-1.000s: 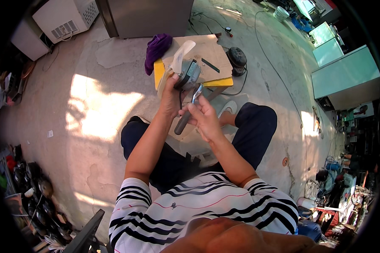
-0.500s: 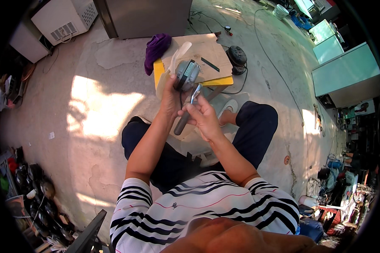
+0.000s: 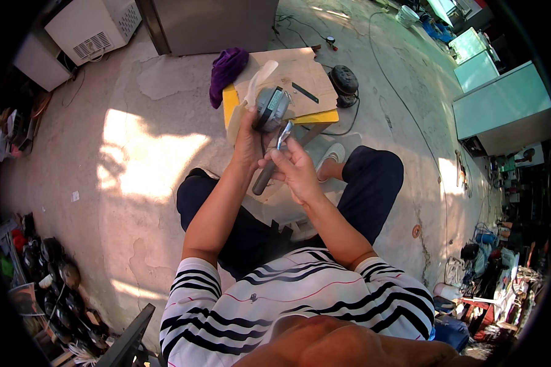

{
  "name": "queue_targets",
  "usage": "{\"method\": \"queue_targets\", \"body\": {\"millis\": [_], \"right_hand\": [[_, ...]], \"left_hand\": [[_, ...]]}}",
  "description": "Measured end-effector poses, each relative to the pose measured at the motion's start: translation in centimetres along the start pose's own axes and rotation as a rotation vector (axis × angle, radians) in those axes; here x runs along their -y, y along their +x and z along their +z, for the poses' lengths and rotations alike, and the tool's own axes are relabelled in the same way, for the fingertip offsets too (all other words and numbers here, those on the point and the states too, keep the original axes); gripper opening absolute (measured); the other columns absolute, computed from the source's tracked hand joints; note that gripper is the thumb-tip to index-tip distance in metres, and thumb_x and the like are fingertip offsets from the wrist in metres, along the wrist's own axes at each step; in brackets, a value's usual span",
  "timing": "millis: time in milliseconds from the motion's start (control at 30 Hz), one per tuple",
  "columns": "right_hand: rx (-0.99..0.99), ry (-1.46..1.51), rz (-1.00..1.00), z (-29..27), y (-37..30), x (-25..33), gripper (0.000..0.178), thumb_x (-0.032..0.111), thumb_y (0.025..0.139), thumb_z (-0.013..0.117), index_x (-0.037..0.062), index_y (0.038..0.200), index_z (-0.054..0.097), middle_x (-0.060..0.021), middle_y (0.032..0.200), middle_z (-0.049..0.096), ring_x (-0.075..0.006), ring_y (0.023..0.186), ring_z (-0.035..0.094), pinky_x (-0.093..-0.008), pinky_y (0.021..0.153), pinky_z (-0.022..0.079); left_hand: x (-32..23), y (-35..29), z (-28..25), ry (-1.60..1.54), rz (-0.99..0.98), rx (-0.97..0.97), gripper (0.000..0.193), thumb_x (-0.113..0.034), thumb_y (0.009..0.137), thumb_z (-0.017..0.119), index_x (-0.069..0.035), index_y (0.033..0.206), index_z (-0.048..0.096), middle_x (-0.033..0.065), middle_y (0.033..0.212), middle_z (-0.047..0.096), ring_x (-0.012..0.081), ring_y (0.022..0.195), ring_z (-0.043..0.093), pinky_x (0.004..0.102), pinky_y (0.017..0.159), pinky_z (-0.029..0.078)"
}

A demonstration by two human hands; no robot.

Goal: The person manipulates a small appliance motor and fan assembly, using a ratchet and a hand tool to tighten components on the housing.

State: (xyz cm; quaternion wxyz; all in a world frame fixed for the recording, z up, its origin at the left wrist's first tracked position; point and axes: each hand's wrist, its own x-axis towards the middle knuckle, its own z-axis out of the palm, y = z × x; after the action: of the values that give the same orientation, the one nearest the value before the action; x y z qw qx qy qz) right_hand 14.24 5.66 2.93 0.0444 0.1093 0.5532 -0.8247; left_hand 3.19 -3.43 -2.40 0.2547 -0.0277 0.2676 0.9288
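Observation:
My left hand is closed around a small grey electric motor with a black band and a label. Translucent whitish fan blades stick out around it, one upward and one beside the hand. My right hand grips a hand tool with a shiny metal head and a thick grey handle. Its head lies close below the motor; whether they touch, I cannot tell. Both hands are held just in front of a low stool, and a dark cord hangs between them.
On the yellow stool lies a cardboard sheet with a dark green strip. A purple cloth drapes its left corner. A black round device with a cord stands to the right. Refrigerator cabinets stand beyond.

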Motion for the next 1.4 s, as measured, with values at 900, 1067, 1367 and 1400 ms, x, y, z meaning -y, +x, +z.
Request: {"method": "queue_targets", "body": {"millis": [900, 1067, 1367, 1400], "right_hand": [[-0.061, -0.110, -0.106, 0.1, 0.3, -0.6, 0.037, 0.017, 0.099, 0.060, 0.0077, 0.133, 0.048, -0.0032, 0.095, 0.066, -0.0106, 0.089, 0.068, -0.0232, 0.069, 0.055], [-0.065, -0.099, -0.117, 0.0, 0.4, -0.6, 0.039, 0.015, 0.099, 0.060, 0.0076, 0.134, 0.047, -0.0034, 0.095, 0.067, -0.0105, 0.089, 0.067, -0.0229, 0.068, 0.054], [-0.125, -0.159, -0.346, -1.1, 1.1, -1.0, 0.048, 0.009, 0.098, 0.060, 0.0016, 0.143, 0.044, -0.0029, 0.095, 0.064, -0.0084, 0.081, 0.063, -0.0219, 0.070, 0.053], [-0.209, -0.200, -0.413, -1.6, 1.5, -0.4, 0.049, 0.009, 0.098, 0.060, 0.0009, 0.144, 0.044, -0.0023, 0.094, 0.063, -0.0080, 0.080, 0.062, -0.0219, 0.070, 0.052]], "left_hand": [[0.3, 0.4, -0.7, -0.023, 0.010, -0.003, 0.054, -0.043, 0.092, 0.065, -0.004, 0.127, 0.051, 0.0132, 0.118, 0.061, 0.0244, 0.104, 0.064, 0.0386, 0.094, 0.055], [-0.7, -0.8, 0.8, -0.037, 0.016, 0.048, 0.053, -0.042, 0.093, 0.064, -0.004, 0.127, 0.050, 0.0126, 0.119, 0.059, 0.0237, 0.106, 0.063, 0.0381, 0.096, 0.055], [0.1, 0.6, -0.2, 0.063, 0.014, -0.072, 0.062, -0.055, 0.092, 0.061, -0.007, 0.129, 0.052, 0.0106, 0.119, 0.063, 0.0219, 0.105, 0.065, 0.0373, 0.094, 0.056], [-0.2, 0.4, 0.1, 0.039, 0.020, -0.078, 0.059, -0.052, 0.092, 0.062, -0.008, 0.129, 0.051, 0.0096, 0.120, 0.061, 0.0211, 0.106, 0.064, 0.0383, 0.094, 0.056]]}}
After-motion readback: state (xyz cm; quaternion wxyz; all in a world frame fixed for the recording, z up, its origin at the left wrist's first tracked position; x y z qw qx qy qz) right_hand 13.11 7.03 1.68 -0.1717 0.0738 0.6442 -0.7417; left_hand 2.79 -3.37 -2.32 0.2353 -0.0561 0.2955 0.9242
